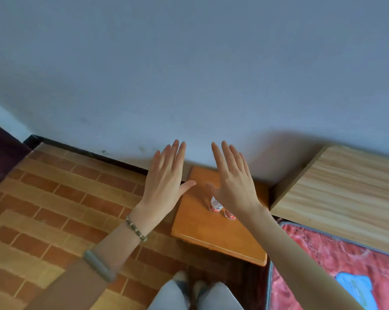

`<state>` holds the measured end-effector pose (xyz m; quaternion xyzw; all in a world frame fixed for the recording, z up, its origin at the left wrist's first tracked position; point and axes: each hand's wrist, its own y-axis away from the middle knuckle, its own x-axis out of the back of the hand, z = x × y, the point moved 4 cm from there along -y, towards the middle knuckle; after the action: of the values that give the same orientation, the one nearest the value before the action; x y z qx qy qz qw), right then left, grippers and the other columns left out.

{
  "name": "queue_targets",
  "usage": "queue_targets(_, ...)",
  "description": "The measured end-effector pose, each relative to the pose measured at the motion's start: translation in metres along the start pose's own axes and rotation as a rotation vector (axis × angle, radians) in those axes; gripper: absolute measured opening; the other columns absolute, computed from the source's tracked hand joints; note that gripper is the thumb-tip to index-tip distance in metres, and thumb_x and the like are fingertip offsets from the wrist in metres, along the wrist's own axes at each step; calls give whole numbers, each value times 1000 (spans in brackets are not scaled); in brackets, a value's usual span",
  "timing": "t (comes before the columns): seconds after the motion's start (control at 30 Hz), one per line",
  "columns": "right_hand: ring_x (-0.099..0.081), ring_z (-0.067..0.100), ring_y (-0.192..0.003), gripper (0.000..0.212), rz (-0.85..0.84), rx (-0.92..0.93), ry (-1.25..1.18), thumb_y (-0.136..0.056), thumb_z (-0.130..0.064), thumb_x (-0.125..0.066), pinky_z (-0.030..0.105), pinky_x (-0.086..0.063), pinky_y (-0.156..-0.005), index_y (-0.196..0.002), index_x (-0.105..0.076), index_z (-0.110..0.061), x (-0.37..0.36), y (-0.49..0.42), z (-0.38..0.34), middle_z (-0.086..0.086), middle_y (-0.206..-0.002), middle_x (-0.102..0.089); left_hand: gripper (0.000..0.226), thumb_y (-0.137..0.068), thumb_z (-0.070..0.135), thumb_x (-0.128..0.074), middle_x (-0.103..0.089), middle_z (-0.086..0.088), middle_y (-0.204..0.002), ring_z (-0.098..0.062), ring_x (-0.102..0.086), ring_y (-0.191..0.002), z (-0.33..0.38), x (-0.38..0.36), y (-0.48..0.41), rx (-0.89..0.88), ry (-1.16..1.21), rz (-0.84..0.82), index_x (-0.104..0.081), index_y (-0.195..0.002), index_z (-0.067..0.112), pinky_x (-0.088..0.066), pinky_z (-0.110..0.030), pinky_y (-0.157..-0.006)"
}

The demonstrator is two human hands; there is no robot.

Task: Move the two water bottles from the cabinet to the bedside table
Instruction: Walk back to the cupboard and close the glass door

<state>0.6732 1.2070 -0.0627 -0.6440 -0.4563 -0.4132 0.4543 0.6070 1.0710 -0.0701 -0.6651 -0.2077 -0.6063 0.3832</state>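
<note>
Two small water bottles with red labels stand side by side on the orange wooden bedside table [211,233]. One bottle [215,205] shows its clear top and red label; the other bottle [230,214] is mostly hidden under my right wrist. My left hand [164,182] hovers flat above the table's left edge, fingers spread, palm down, holding nothing. My right hand [233,182] hovers flat above the bottles, fingers apart, and holds nothing either. Neither hand touches a bottle. No cabinet is in view.
A pale wooden headboard [341,193] lies to the right of the table, with a red patterned bed cover [323,265] below it. The floor [54,209] is brick-patterned tile. A blue-grey wall [189,74] stands behind. My legs and feet [189,291] are at the table's front.
</note>
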Motion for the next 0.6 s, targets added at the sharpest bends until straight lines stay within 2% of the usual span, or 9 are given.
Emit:
queue_targets(0.23,-5,31,-143,95,-66,267,-48,-80,-38,-69,40,1,-111,-147,-4,-22,-8,-13,-59,12,-155,-12,98,-69,60,-64,-34,-15,-147,-31,-35,-133,-38,23,53,302,-104,7,-24,-143,8,-28,-45,-107)
queue_targets(0.37,1,29,-143,90,-125,473,-121,-84,-37,-64,41,2,-114,-147,-1,-22,-8,-7,-97,10,-156,-6,100,-76,61,-55,-14,-11,-154,-26,-17,-140,-49,37,97,486,-128,-15,-2,-146,12,-18,-45,-114)
queue_targets(0.43,5,27,-143,89,-157,571,-132,-86,-41,-60,40,5,-114,-147,2,-24,-11,0,-117,8,-157,0,100,-77,61,-53,-11,-10,-155,-25,-14,-141,-51,47,122,576,-141,-1,2,-146,14,-17,-45,-114)
queue_targets(0.53,8,26,-143,91,-182,707,-127,-85,-51,-55,40,8,-112,-146,8,-26,-17,14,-150,6,-157,4,99,-77,59,-54,-13,-11,-154,-25,-14,-141,-52,62,164,713,-167,26,-1,-146,13,-15,-44,-114)
queue_targets(0.6,1,28,-143,90,-180,802,-138,-84,-54,-54,43,3,-114,-146,3,-24,-17,29,-174,8,-157,-3,97,-77,58,-54,-15,-10,-154,-26,-14,-141,-52,73,194,810,-190,51,-4,-146,13,-12,-43,-114)
